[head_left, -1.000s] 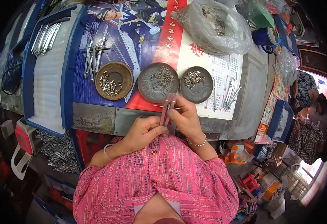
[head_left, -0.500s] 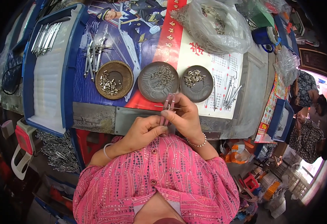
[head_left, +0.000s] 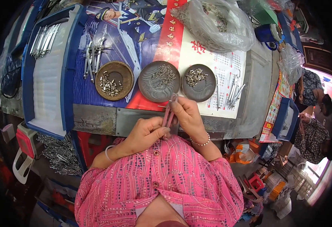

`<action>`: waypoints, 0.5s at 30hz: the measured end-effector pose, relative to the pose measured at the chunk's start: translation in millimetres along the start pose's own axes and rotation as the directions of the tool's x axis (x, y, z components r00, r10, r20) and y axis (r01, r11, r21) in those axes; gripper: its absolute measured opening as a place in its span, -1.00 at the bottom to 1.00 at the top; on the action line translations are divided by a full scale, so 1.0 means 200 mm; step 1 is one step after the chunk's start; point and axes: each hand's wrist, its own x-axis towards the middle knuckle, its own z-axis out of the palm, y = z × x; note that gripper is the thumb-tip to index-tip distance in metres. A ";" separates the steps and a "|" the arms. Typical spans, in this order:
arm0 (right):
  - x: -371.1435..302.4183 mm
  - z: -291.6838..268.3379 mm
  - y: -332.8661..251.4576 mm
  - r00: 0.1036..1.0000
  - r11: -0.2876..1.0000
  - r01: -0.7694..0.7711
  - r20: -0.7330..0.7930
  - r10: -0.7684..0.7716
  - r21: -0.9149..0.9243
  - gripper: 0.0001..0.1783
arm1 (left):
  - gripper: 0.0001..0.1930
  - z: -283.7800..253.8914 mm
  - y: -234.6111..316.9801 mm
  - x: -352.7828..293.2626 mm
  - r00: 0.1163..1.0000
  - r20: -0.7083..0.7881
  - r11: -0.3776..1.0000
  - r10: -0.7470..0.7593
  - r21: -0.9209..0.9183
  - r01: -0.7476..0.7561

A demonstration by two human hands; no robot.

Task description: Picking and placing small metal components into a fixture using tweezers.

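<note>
Near the table's front edge, my left hand (head_left: 145, 133) is closed around the lower end of a pink two-armed tool (head_left: 168, 116), like tweezers or pliers; its exact kind is unclear. The fingers of my right hand (head_left: 188, 114) pinch at its upper end, on something small they mostly cover. A thin metal rod end (head_left: 161, 106) sticks out left of the tool. Just beyond stand a brown bowl (head_left: 127, 72) of small metal cylinders, a dark dish (head_left: 147, 87) of tiny metal parts, and another dark dish (head_left: 209, 89) of metal pieces.
Thin metal rods (head_left: 93, 56) lie left of the bowls, more (head_left: 235, 92) at the right. A blue tray (head_left: 68, 72) holds further rods. A clear plastic bag (head_left: 245, 36) of parts and a blue mug (head_left: 266, 34) stand behind. Two other people (head_left: 311, 140) are at far right.
My right hand has turned, its thumb and fingers shifting to the tool's upper end. The tool's arms look more spread, and less of the thin rod shows. My left hand stays almost in place.
</note>
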 end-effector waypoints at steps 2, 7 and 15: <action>-0.01 0.01 -0.01 1.000 0.999 0.012 0.019 -0.012 -0.037 -0.82 | -0.85 0.00 0.00 0.00 1.000 0.012 1.000 0.010 0.028 -0.010; -0.01 0.11 -0.01 0.955 0.972 0.220 -0.183 -0.233 -0.087 -0.84 | -0.82 -0.01 0.01 0.01 0.997 -0.015 0.991 0.071 0.116 -0.069; 0.00 0.03 0.03 0.988 0.982 0.149 -0.029 -0.153 -0.112 -0.87 | -0.87 0.00 -0.01 0.01 0.999 -0.031 0.999 0.019 0.051 -0.017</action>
